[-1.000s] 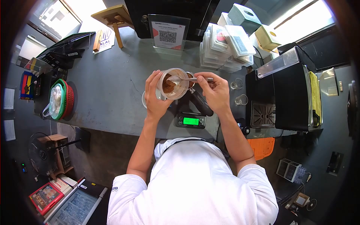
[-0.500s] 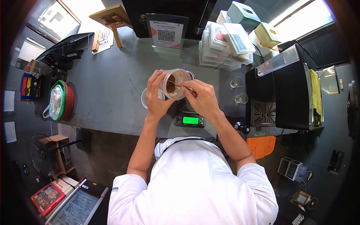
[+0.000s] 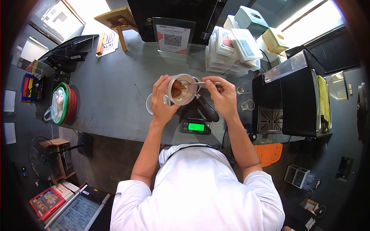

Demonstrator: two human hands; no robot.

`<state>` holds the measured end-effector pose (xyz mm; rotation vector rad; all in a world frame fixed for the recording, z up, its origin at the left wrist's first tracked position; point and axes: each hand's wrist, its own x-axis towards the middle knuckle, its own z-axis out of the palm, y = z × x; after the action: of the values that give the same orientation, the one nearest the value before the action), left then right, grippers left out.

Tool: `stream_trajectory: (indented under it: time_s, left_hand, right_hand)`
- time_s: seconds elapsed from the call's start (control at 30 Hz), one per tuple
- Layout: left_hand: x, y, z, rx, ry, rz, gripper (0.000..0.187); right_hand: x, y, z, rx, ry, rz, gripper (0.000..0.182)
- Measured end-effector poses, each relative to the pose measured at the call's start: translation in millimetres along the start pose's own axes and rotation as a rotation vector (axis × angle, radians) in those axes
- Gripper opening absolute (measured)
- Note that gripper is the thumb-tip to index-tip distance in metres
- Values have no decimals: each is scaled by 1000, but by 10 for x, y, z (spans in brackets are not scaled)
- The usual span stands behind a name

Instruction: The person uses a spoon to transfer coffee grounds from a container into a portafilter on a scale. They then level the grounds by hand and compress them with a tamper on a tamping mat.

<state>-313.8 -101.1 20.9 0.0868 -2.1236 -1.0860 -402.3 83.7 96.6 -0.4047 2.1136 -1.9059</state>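
My left hand (image 3: 161,101) grips a clear plastic jar (image 3: 181,89) with brown powder at its bottom, tilted toward me above the grey counter (image 3: 111,92). My right hand (image 3: 222,96) pinches the handle of a metal spoon (image 3: 200,82) whose bowl rests at the jar's mouth. Just below the jar a black portafilter (image 3: 206,109) lies on a small digital scale (image 3: 195,125) with a lit green display. A white lid (image 3: 149,103) shows behind my left hand.
Two small glasses (image 3: 243,89) stand right of my right hand, beside a black machine (image 3: 298,98) with a drip tray. Stacked clear boxes (image 3: 231,48) and a QR-code sign (image 3: 172,36) sit at the back. A green-and-red basket (image 3: 61,102) is far left.
My right hand went into the jar with the spoon, then drew back to the right, so the spoon now lies at the jar's mouth. The portafilter shows again below.
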Motion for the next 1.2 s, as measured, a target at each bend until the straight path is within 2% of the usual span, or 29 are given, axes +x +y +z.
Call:
stream_trajectory:
  time_s: [0.17, 0.27, 0.37, 0.67, 0.77, 0.87, 0.97, 1.1, 1.2]
  left_hand:
    - [17, 3, 0, -20, 5, -1, 79]
    - [20, 2, 6, -32, 6, -5, 81]
    - [-1, -31, -8, -30, 10, -16, 82]
    - [-14, -47, -37, -19, 13, -9, 83]
    - [3, -39, -41, -14, 11, 13, 82]
    - [0, -41, -18, -18, -4, 34, 81]
    - [6, -44, -16, 8, -28, 59, 79]
    - [-14, -44, -30, 12, -39, 60, 78]
    - [-12, -39, -43, 6, -45, 50, 78]
  right_hand:
    - [12, 62, -16, -5, -7, -37, 17]
    - [7, 200, 8, -162, -51, -108, 17]
    - [-1, 196, 38, -48, -26, -23, 17]
    - [39, 149, 25, 11, -24, 64, 18]
    - [5, 153, 48, -174, 23, -145, 15]
    - [-3, 87, 115, -446, -30, -478, 12]
    - [-41, 164, 183, -533, -78, -510, 13]
    - [-70, 240, 266, -345, -125, -383, 13]
    - [-45, 203, 247, -290, -107, -149, 14]
